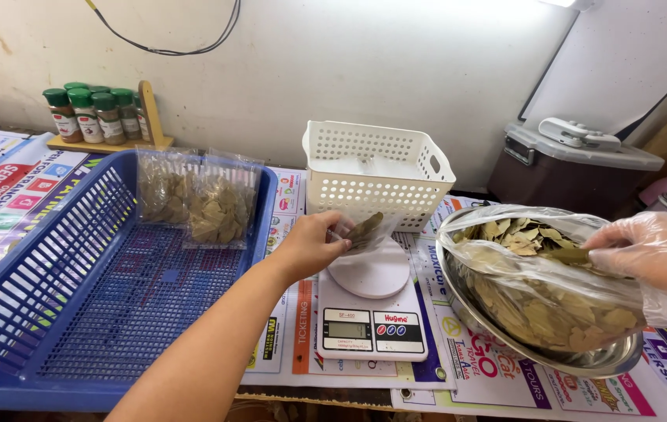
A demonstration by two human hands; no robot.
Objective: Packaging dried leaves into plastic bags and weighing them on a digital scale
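Left hand (pixel 311 244) bare, reached out over the kitchen scale (pixel 371 311), fingers pinched on a small clear pouch (pixel 361 231) with a few dried bay leaves inside, held just above the round white weighing plate. Right hand (pixel 654 262) in a thin plastic glove, fingers pressed together on a single leaf (pixel 572 255) above the steel bowl (pixel 583 361). Bowl lined with a clear bag (pixel 536 270) and heaped with more leaves, parked on the counter (pixel 294 344) just right of the scale.

To the left, a blue basket (pixel 52 289), two filled pouches (pixel 196 203) propped against its far wall. Behind the scale, a white perforated bin (pixel 376 172). Further back, spice jars (pixel 95 113) on a small wooden rack by the wall, and a brown cooler box (pixel 568 168) at the far right.

Risks, judged from this layout: pouch mouth narrow and limp, held by one hand only, so a leaf pushed in at an angle likely to snap or slip past onto the scale and skew the reading. Glove loose and slippery, grip on one brittle leaf weak, easy drop between bowl and scale. Pouch gripped rather than resting free on the plate, so any weight shown probably false while fingers pressed down or lifted. Bowl close to the counter's front edge, so a knock from the right forearm apt to tip leaves out.
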